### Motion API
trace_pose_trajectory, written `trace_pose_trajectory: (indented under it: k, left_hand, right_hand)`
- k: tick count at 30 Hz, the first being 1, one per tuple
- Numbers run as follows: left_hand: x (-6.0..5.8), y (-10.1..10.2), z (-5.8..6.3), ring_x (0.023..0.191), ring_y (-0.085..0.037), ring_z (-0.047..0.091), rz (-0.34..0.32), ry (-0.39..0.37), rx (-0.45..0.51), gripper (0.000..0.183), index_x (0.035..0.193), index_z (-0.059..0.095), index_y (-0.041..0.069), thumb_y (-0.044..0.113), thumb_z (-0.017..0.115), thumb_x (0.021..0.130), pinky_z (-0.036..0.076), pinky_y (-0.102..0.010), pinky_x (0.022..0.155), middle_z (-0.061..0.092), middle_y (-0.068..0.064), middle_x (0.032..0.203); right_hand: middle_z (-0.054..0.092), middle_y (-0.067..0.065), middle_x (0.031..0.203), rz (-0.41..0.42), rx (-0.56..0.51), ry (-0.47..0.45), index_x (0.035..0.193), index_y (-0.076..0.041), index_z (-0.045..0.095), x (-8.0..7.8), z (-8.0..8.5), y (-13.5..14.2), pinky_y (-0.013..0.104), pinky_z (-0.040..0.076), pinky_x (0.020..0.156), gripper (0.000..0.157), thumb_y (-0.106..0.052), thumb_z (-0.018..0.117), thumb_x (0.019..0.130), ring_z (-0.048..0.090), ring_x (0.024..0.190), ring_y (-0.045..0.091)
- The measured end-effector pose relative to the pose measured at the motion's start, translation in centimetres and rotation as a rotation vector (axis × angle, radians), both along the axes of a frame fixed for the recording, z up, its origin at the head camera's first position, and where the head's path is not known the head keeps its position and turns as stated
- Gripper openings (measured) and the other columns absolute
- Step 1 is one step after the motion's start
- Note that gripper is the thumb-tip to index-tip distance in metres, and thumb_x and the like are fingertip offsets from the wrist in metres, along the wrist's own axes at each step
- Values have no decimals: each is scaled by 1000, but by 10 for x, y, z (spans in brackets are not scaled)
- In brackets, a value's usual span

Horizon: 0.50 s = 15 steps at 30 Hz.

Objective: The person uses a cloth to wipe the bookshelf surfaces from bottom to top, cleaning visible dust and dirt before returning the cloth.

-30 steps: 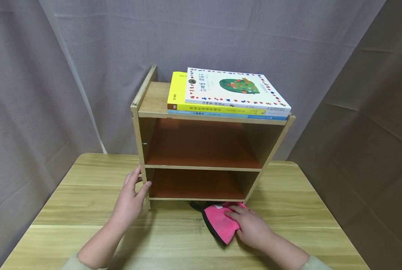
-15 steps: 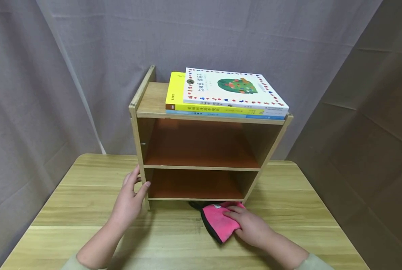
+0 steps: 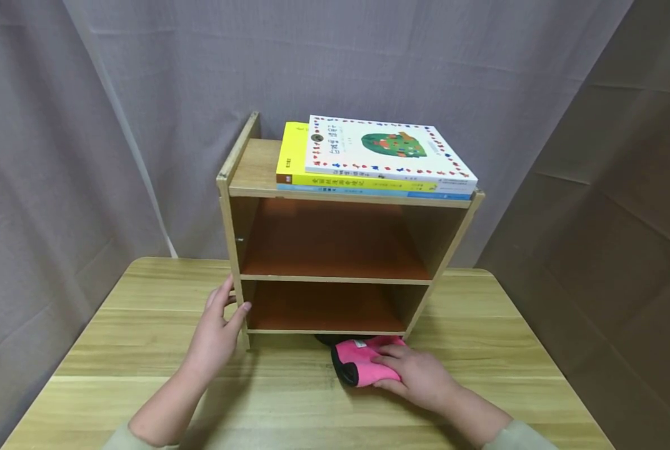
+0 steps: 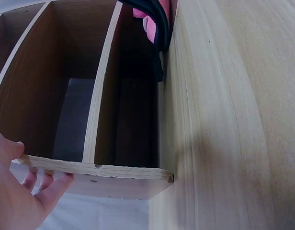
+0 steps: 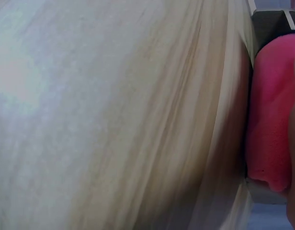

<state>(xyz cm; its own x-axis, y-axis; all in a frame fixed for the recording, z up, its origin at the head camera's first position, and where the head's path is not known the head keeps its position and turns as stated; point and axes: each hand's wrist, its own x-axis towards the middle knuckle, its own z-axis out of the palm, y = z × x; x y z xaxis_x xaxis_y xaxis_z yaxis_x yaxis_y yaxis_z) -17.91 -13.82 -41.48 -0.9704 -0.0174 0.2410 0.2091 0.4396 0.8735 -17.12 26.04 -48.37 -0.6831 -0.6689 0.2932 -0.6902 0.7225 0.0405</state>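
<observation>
A small wooden shelf (image 3: 335, 279) stands on the table with its front facing me. My left hand (image 3: 214, 334) grips its left side panel low down; in the left wrist view the thumb lies inside the panel's edge and the fingers (image 4: 54, 189) outside. Under the bottom board, at the right, my right hand (image 3: 422, 378) holds a pink cloth (image 3: 363, 356) with black edging, thumb at its near side. Part of the cloth reaches into the gap beneath the shelf and is hidden. The right wrist view shows the bunched pink cloth (image 5: 274, 110) at its right edge.
Several books lie stacked on the shelf's top, a white picture book (image 3: 391, 150) uppermost over a yellow book (image 3: 292, 153). Grey curtains (image 3: 335, 56) hang close behind and on both sides. The wooden table (image 3: 115, 369) has rounded far corners.
The cloth's near corner has drawn back toward the shelf, and its black edge now curls over. My right hand has barely shifted. The left hand keeps its place on the panel.
</observation>
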Motion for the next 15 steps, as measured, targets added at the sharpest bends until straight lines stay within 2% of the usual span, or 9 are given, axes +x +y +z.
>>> trace_pose_trajectory:
  k: [5, 12, 15]
  left_hand:
    - [0, -1, 0, 133, -33, 42, 0, -3, 5, 67, 160, 20, 19, 21, 56, 103, 50, -47, 92, 33, -10, 153]
    - [-1, -1, 0, 134, -33, 41, 0, -5, 1, 68, 160, 19, 18, 23, 55, 103, 50, -47, 93, 32, -11, 154]
    - [-1, -1, -1, 134, -33, 42, -3, -6, 7, 67, 160, 20, 18, 23, 56, 103, 50, -47, 93, 32, -11, 154]
  right_hand:
    - [64, 4, 126, -18, -47, -69, 125, -20, 70, 3, 0, -4, 43, 54, 87, 47, -54, 57, 96, 64, 111, 24]
    - [67, 4, 124, -80, -154, -134, 105, -22, 78, 7, 1, -10, 45, 53, 91, 34, -50, 62, 94, 64, 113, 25]
    - [68, 4, 121, -108, -180, -149, 102, -20, 79, 8, 1, -11, 45, 52, 92, 31, -46, 66, 93, 64, 112, 26]
